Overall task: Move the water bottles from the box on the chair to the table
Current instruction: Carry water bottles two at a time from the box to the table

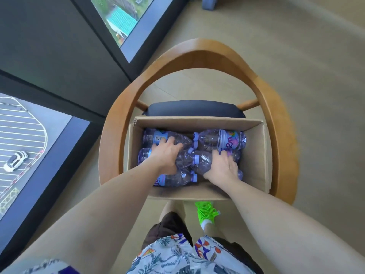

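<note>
Head view: both hands, left hand (165, 153) and right hand (222, 167), grip bottles (199, 161) inside box (254, 155).

Single head view, worn camera, looks steeply down and forward over both forearms. Wide-angle, edges bowed. Close range: left hand (165, 153) and right hand (222, 167) mid-frame inside box (254, 155); chair (276, 107) rim beyond hands, wearer's shirt (177, 256) below wrists.

Clear water bottles (221, 139) with purple caps and blue labels, lying on their sides, jumbled together inside an open cardboard box (197, 123) on a wooden chair (205, 54).
</note>
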The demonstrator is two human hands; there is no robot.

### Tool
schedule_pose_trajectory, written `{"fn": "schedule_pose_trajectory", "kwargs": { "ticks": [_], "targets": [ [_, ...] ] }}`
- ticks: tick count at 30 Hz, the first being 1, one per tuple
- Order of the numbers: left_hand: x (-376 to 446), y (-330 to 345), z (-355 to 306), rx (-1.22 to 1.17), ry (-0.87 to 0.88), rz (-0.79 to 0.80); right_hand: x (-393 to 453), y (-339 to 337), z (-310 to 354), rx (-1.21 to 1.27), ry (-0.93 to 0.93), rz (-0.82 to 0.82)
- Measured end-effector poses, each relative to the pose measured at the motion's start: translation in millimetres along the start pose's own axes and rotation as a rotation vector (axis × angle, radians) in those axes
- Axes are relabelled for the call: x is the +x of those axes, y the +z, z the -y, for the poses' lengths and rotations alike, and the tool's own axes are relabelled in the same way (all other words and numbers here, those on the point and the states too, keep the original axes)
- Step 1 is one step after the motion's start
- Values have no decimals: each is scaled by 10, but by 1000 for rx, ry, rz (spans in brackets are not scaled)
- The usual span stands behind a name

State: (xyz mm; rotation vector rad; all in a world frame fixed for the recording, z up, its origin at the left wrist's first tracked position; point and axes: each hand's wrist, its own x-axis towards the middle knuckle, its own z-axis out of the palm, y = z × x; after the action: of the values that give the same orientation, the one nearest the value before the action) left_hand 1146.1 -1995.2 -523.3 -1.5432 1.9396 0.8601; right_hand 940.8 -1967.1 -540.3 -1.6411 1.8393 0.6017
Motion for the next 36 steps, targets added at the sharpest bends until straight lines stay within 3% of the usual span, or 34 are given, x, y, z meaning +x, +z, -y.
{"fn": "schedule_pose_trajectory", "kwargs": {
  "ticks": [5, 12, 17, 21, 25, 28, 36],
  "targets": [
    [-230, -233, -13, -236, -67, -34, -165, -327, -88, 259, 45, 17],
    [-811, -746, -216, -1027, -316, -185, -556, -941, -140, 1012, 36, 100],
    [-1363, -1060, -555, -1593, -178, -216, -890, -1426, -46, 1297, -126, 163],
    [-1781, -1200, -721, -1887, -142, -284, -1209, -1728, 40, 1485, -284, 315],
    [-2193, -1235, -770, -1998, -75, -354, -1534, -1896, 180, 1487, -432, 376],
    [-2519, -1136, -706, -1932, 49, -361, -1798, -1937, 358, 1394, -541, 404],
    [-3688, -675, -374, -1771, -381, -868, -2738, -1775, 1086, 1166, -662, 406]
  ]
}}
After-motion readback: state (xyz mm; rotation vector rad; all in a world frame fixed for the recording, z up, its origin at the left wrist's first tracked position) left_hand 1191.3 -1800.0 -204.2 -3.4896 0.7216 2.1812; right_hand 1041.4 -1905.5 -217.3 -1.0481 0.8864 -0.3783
